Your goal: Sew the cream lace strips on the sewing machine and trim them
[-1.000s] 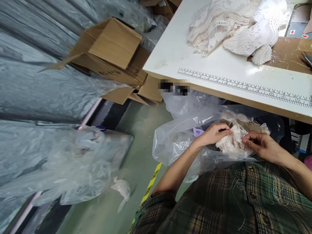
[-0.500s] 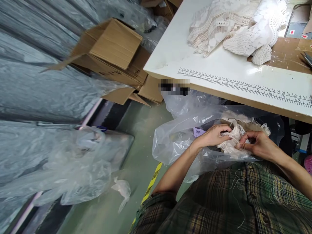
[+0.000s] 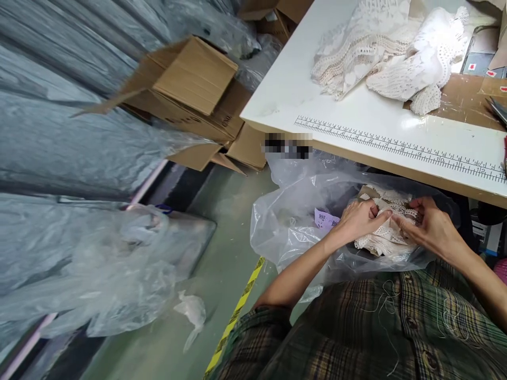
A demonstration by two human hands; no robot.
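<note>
Cream lace fabric [image 3: 382,240] lies bunched in the mouth of a large clear plastic bag [image 3: 273,216], just below the table's front edge. My left hand [image 3: 358,219] is closed on the left side of the lace, its fingers curled and the thumb stretched across it. On the right side, my right hand [image 3: 431,229] grips the same lace between thumb and fingers. The two thumbs nearly meet over the middle. A purple paper label with printed codes [image 3: 325,219] shows inside the bag, left of my left hand.
On the white table [image 3: 277,105] with a printed ruler scale [image 3: 396,145] lie heaps of cream lace [image 3: 364,53] and scissors [image 3: 497,111]. Open cardboard boxes [image 3: 194,79] stand left of the table. Wrapped stacks, plastic bags [image 3: 130,274] and yellow-black tape [image 3: 237,311] are on the floor side.
My right hand has moved right and its fingers are wider apart over the lace. The lace, gathered up between the hands before, now lies flatter and more spread. My view has shifted slightly.
</note>
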